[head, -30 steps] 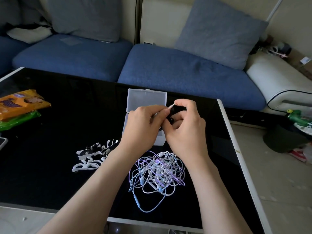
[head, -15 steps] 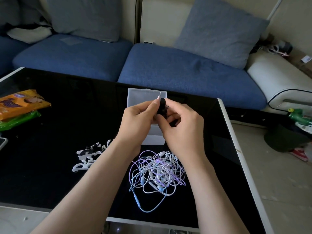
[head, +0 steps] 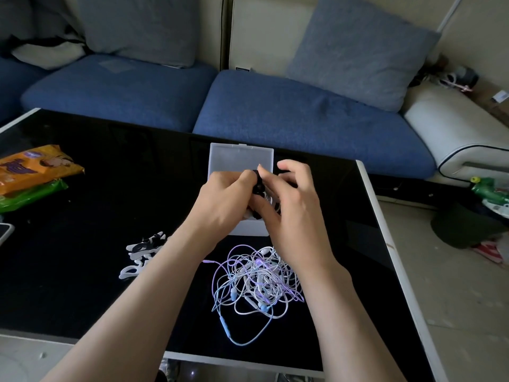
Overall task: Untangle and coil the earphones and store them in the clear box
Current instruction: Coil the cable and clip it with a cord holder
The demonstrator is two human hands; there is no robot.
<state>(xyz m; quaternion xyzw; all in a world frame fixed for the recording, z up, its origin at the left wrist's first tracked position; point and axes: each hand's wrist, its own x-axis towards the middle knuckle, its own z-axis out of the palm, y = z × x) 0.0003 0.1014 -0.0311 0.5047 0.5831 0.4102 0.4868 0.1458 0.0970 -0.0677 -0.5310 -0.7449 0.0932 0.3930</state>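
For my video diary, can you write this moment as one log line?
left hand + right hand: grip black coiled earphones over clear box | lid: open | tangled earphones: on table

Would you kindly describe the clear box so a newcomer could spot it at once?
On the black table before the blue sofa, look near the far edge, behind the left hand and right hand holding black earphones. The clear box stands open there: transparent plastic, unlike the tangled earphones nearby.
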